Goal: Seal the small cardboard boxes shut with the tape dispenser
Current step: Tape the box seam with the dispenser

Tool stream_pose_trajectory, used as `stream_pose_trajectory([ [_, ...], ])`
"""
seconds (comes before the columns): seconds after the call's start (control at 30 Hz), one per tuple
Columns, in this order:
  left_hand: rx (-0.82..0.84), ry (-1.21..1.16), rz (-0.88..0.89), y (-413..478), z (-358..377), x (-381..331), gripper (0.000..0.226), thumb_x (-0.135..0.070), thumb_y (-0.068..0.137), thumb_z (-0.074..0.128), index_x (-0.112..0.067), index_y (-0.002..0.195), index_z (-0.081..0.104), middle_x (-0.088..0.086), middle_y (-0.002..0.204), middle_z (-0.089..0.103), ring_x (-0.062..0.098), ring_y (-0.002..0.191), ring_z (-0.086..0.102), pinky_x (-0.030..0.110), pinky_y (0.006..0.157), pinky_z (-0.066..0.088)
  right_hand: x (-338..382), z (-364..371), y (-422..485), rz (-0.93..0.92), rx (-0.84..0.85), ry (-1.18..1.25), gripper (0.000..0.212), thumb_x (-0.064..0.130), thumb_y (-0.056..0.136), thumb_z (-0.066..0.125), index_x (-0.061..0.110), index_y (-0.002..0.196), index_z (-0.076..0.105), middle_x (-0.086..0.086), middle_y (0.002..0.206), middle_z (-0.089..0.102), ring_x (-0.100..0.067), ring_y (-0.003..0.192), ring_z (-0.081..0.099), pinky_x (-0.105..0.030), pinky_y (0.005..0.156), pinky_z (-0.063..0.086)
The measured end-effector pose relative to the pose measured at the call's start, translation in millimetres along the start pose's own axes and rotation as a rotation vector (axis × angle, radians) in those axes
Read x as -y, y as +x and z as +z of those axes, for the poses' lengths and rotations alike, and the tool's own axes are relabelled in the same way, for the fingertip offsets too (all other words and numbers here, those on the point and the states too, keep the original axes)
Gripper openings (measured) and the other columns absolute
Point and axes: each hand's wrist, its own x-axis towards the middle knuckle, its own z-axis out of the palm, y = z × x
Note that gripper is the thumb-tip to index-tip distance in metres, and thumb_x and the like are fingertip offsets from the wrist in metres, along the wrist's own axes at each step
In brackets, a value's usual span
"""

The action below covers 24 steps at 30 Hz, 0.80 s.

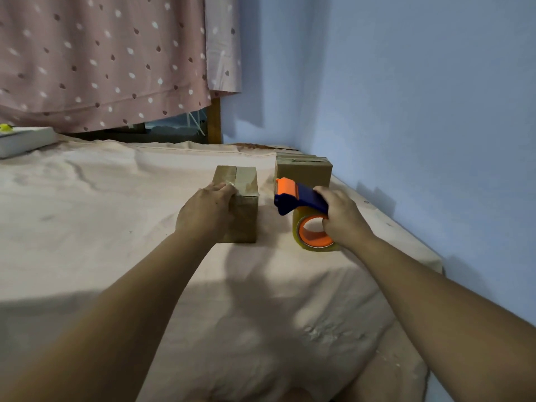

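Now grips the tape dispenser [301, 198] in the curled right hand [343, 219], just right of the box [245, 207], lengthwise across, orange head pointing left. Clasps the box's top edge with curled left hand [207, 211].

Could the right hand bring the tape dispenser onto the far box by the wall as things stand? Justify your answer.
Probably yes. The right hand grips the tape dispenser, whose orange head sits just in front of the far box, and nothing shows between them.
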Motion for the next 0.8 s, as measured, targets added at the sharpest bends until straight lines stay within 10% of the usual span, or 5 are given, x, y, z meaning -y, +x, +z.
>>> stream_pose_trajectory([
  [0.33,0.086,0.062,0.045,0.3,-5.3,-4.6,0.038,-0.017,0.091,0.057,-0.014,0.128,0.05,0.008,0.122,0.057,0.028,0.104,0.055,0.032,0.079,0.044,18.7,-19.0,13.4,-0.156,0.142,-0.38,0.075,0.003,0.09,0.049,0.041,0.148,0.019,-0.004,0.105,0.039,-0.021,0.093,0.045,-0.034,0.083,0.046],
  [0.57,0.226,0.277,0.115,14.2,-2.4,-15.0,0.09,-0.032,0.089,0.061,-0.044,0.147,-0.007,0.018,0.126,0.045,0.034,0.107,0.053,0.04,0.085,0.046,49.8,-55.5,31.7,-0.288,0.223,-0.598,0.06,0.018,0.095,0.048,0.039,0.147,0.026,-0.01,0.124,0.042,-0.029,0.115,0.043,-0.038,0.089,0.039],
  [0.8,0.172,0.338,0.121,14.7,14.3,-18.5,0.091,-0.047,0.089,0.058,-0.049,0.142,-0.016,0.023,0.128,0.044,0.042,0.12,0.045,0.053,0.098,0.039,80.3,-73.7,42.7,-0.374,0.262,-0.777,0.045,0.026,0.098,0.043,0.037,0.141,0.038,-0.004,0.098,0.033,-0.03,0.108,0.042,-0.039,0.076,0.034],
])
